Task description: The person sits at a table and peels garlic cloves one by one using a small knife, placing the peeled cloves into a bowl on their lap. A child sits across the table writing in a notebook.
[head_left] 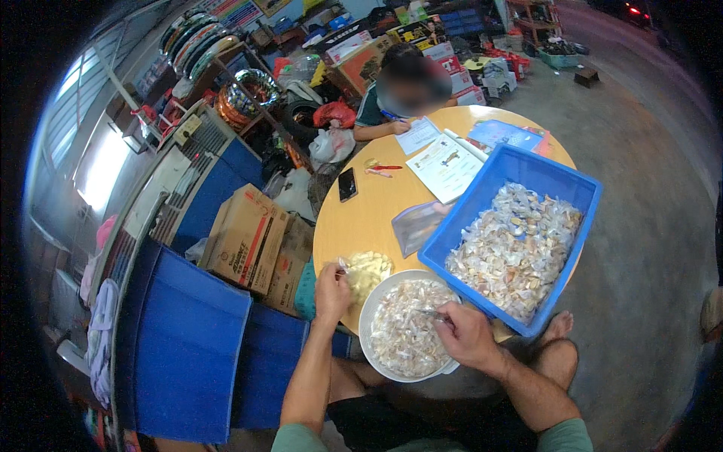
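A white bowl [367, 343] full of small clear packets with pale bits inside stands at the table's near edge. Over it, my right hand [468, 336] is closed around a thin metal tool [431, 313] that points left above the packets; its exact kind is too small to make out. To the bowl's left, my left hand [332, 294] is pinched beside a pile of pale yellow pieces [367, 273]. Something small and see-through shows at its fingertips. Right of the bowl, a blue plastic crate [474, 218] holds many similar packets.
Across the round wooden table [369, 222], a person [369, 113] writes on paper with a pen. An open book [448, 167], a phone [347, 184], a red pen [388, 167] and a clear pouch [416, 227] lie between us. Cardboard boxes [245, 237] stand left of the table.
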The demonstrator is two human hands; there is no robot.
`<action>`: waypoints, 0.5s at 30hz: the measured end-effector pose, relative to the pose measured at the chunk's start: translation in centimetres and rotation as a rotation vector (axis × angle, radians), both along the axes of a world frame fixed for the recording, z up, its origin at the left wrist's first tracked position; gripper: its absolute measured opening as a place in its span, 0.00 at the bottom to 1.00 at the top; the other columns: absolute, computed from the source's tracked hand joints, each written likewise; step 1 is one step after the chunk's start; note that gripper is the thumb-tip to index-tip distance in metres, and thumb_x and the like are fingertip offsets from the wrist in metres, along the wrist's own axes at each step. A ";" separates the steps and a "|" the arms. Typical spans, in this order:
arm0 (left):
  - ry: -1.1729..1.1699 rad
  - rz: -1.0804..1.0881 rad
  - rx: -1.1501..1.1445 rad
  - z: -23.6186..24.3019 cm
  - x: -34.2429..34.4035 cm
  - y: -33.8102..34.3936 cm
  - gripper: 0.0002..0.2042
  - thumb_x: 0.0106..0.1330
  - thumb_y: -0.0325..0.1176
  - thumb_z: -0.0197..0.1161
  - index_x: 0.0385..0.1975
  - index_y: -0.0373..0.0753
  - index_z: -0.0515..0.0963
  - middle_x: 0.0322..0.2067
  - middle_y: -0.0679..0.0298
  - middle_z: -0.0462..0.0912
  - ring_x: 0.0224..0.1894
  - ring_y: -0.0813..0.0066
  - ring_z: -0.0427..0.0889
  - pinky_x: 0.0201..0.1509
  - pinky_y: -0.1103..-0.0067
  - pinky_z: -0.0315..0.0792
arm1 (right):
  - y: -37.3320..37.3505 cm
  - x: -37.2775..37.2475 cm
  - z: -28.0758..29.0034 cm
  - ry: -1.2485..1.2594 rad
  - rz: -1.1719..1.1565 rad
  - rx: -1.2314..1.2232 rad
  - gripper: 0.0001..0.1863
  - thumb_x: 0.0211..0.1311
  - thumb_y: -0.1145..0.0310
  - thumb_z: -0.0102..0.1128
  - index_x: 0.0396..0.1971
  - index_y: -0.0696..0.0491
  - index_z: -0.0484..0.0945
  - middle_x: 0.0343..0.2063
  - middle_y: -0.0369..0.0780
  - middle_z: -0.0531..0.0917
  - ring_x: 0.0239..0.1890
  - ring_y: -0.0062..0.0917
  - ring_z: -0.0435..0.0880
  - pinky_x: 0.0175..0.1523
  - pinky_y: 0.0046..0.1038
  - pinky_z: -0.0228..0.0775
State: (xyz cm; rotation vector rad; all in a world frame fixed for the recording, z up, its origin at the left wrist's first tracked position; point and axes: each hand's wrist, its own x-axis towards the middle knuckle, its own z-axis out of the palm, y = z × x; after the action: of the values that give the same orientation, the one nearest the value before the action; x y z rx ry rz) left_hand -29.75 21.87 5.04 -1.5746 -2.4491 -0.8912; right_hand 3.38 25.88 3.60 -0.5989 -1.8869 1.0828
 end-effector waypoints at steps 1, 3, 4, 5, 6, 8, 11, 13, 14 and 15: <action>-0.029 0.001 0.092 0.4 0.4 0.2 0.09 0.61 0.24 0.60 0.40 0.32 0.76 0.36 0.51 0.81 0.39 0.56 0.82 0.44 0.68 0.75 | 0.1 0.0 -0.1 0.015 -0.009 0.006 0.08 0.58 0.74 0.63 0.35 0.58 0.75 0.20 0.43 0.77 0.21 0.32 0.79 0.28 0.31 0.68; -0.095 0.000 0.261 1.1 1.6 -0.1 0.08 0.61 0.23 0.58 0.40 0.32 0.77 0.36 0.53 0.81 0.38 0.60 0.82 0.43 0.71 0.75 | 0.1 0.0 -0.3 0.006 0.014 -0.023 0.08 0.59 0.74 0.63 0.36 0.58 0.75 0.20 0.44 0.77 0.22 0.33 0.79 0.29 0.32 0.68; -0.125 0.017 0.281 1.9 2.6 -0.6 0.07 0.65 0.25 0.59 0.40 0.33 0.77 0.35 0.62 0.81 0.37 0.74 0.79 0.43 0.76 0.75 | 0.1 0.0 -0.2 0.003 0.023 -0.039 0.08 0.59 0.73 0.62 0.36 0.58 0.74 0.21 0.44 0.77 0.22 0.34 0.79 0.29 0.33 0.68; -0.203 -0.005 0.298 2.2 3.6 -1.1 0.07 0.65 0.25 0.59 0.41 0.33 0.77 0.35 0.63 0.81 0.37 0.76 0.79 0.42 0.78 0.74 | 0.0 -0.2 -0.1 0.013 0.041 -0.074 0.08 0.60 0.73 0.62 0.37 0.58 0.74 0.21 0.45 0.77 0.23 0.34 0.79 0.30 0.33 0.69; -0.283 -0.033 0.315 2.4 4.8 -1.3 0.06 0.65 0.25 0.59 0.41 0.33 0.77 0.35 0.64 0.81 0.36 0.78 0.78 0.42 0.80 0.73 | 0.0 -0.1 0.1 0.022 0.053 -0.107 0.08 0.61 0.73 0.61 0.37 0.58 0.73 0.21 0.45 0.77 0.24 0.34 0.79 0.31 0.33 0.69; -0.435 -0.068 0.273 2.8 7.5 -1.7 0.07 0.67 0.26 0.60 0.43 0.34 0.77 0.35 0.68 0.80 0.36 0.83 0.75 0.40 0.84 0.71 | 0.4 0.2 0.3 0.023 0.117 -0.190 0.09 0.64 0.71 0.56 0.41 0.58 0.72 0.23 0.46 0.77 0.27 0.33 0.80 0.35 0.34 0.70; -0.749 -0.236 0.187 2.9 12.3 -1.9 0.09 0.68 0.26 0.61 0.46 0.34 0.77 0.37 0.67 0.81 0.36 0.83 0.77 0.41 0.85 0.71 | 0.8 0.0 -0.8 0.107 0.082 -0.184 0.10 0.66 0.70 0.52 0.43 0.59 0.72 0.24 0.45 0.79 0.28 0.32 0.81 0.36 0.33 0.70; -0.957 -0.311 0.118 2.8 14.7 -2.4 0.11 0.67 0.26 0.61 0.47 0.34 0.76 0.38 0.66 0.82 0.37 0.84 0.77 0.42 0.85 0.72 | 0.7 -0.2 -0.9 0.112 0.109 -0.231 0.11 0.67 0.70 0.51 0.44 0.59 0.72 0.24 0.45 0.79 0.28 0.32 0.81 0.36 0.33 0.70; -1.000 -0.380 0.112 2.4 15.4 -2.4 0.10 0.68 0.25 0.62 0.47 0.34 0.76 0.39 0.66 0.82 0.36 0.84 0.78 0.41 0.87 0.72 | 0.6 -0.3 -0.9 0.115 0.122 -0.254 0.11 0.67 0.69 0.50 0.45 0.59 0.72 0.24 0.44 0.80 0.28 0.31 0.81 0.36 0.33 0.71; -1.066 -0.395 0.130 1.8 15.9 -2.6 0.09 0.68 0.25 0.62 0.46 0.34 0.76 0.38 0.66 0.82 0.35 0.84 0.78 0.40 0.87 0.72 | 0.5 -0.4 -0.8 0.104 0.132 -0.273 0.11 0.67 0.70 0.50 0.45 0.59 0.72 0.24 0.44 0.80 0.28 0.31 0.81 0.36 0.33 0.71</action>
State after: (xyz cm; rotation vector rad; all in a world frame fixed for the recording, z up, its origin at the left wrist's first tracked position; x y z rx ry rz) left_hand -13.81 19.29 6.87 -1.8530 -2.4995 -2.4121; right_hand 3.02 26.42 2.82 -0.5636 -1.7210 1.4451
